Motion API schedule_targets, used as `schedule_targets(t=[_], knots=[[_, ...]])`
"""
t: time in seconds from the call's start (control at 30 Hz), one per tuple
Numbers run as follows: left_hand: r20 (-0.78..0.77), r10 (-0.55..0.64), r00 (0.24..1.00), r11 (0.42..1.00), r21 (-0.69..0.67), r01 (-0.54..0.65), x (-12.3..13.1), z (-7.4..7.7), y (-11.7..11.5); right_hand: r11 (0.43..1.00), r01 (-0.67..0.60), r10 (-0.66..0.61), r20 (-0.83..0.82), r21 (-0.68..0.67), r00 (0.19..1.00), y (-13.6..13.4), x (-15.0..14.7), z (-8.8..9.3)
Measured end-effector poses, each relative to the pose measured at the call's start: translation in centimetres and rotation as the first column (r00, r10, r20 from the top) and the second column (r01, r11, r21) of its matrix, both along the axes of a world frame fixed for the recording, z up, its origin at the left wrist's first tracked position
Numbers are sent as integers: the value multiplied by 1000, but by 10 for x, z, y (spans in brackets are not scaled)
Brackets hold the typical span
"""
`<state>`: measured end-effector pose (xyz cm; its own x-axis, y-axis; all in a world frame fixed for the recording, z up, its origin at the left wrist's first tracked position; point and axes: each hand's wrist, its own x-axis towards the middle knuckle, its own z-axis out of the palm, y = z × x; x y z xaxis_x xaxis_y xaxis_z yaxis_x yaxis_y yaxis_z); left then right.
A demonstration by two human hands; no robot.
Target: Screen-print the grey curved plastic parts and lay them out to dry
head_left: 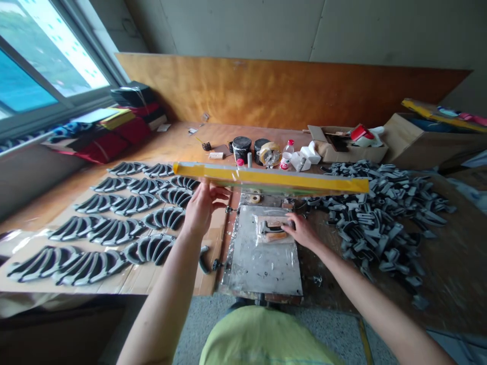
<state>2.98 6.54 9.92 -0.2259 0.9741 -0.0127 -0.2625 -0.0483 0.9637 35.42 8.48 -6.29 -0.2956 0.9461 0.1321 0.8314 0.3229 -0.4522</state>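
My left hand [203, 205] is raised at the lower left edge of a long, flat frame with yellow tape [274, 178]. It appears to grip that edge with curled fingers; the exact contact is partly hidden. The frame is seen nearly edge-on above a grey metal plate [262, 263]. On the plate, a small jig [276, 235] under clear film holds a grey and black curved handle [271, 228]. My right hand [300, 230] pinches the handle's right end with thumb and fingers.
Rows of curved handles [110, 230] lie fanned out on cardboard [152, 274] at left. A large heap of loose handles [380, 218] covers the right side. Behind the frame stand black tubs [241, 148], a tape roll [270, 153], a bottle [287, 154] and a cardboard box [350, 154].
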Motion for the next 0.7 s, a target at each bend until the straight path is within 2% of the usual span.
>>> schedule_targets(t=[0.07, 0.13, 0.17, 0.2, 0.23, 0.27, 0.3, 0.33, 0.43, 0.47, 0.53, 0.6, 0.63, 0.67, 0.7], knots=[[21, 87, 996, 996, 9, -87, 7, -6, -2, 992, -126, 126, 35, 8, 991, -10, -12, -8], [29, 154, 988, 986, -62, -152, 19, -26, -19, 988, -156, 155, 87, 6, 984, -14, -20, -5], [22, 120, 992, 983, -141, -116, 28, -41, -31, 988, -152, 151, 100, 3, 983, -17, -23, 1], [18, 34, 999, 968, -251, -28, 37, -58, -46, 988, -151, 150, 103, 4, 983, -21, -27, 7], [27, -137, 990, 911, -390, 136, 48, -75, -61, 987, -161, 159, 101, 13, 982, -28, -32, 15], [75, -282, 956, 813, -510, 280, 59, -91, -76, 983, -182, 178, 99, 34, 979, -37, -39, 22], [130, -309, 942, 753, -572, 326, 70, -106, -89, 974, -216, 209, 98, 64, 973, -48, -48, 27], [185, -301, 936, 725, -594, 350, 78, -118, -100, 959, -266, 257, 101, 97, 961, -60, -57, 31], [236, -158, 959, 744, -610, 272, 83, -138, -116, 874, -454, 443, 101, 172, 891, -87, -78, 29], [209, -125, 970, 752, -618, 230, 74, -142, -117, 855, -486, 477, 96, 181, 874, -88, -75, 26], [97, -79, 992, 751, -648, 123, 41, -151, -118, 882, -436, 423, 108, 177, 900, -79, -49, 20], [-88, 0, 996, 724, -688, -61, -7, -166, -123, 961, -230, 200, 193, 152, 961, -58, 2, 17], [-202, 41, 979, 683, -709, -175, -33, -176, -127, 985, -110, 69, 280, 134, 957, -45, 33, 17], [-321, 77, 944, 658, -696, -290, -56, -187, -133, 990, 48, -94, 374, 131, 923, -32, 64, 18], [-423, 53, 905, 645, -677, -354, -77, -198, -139, 969, 211, -247, 456, 130, 855, -20, 93, 19]])
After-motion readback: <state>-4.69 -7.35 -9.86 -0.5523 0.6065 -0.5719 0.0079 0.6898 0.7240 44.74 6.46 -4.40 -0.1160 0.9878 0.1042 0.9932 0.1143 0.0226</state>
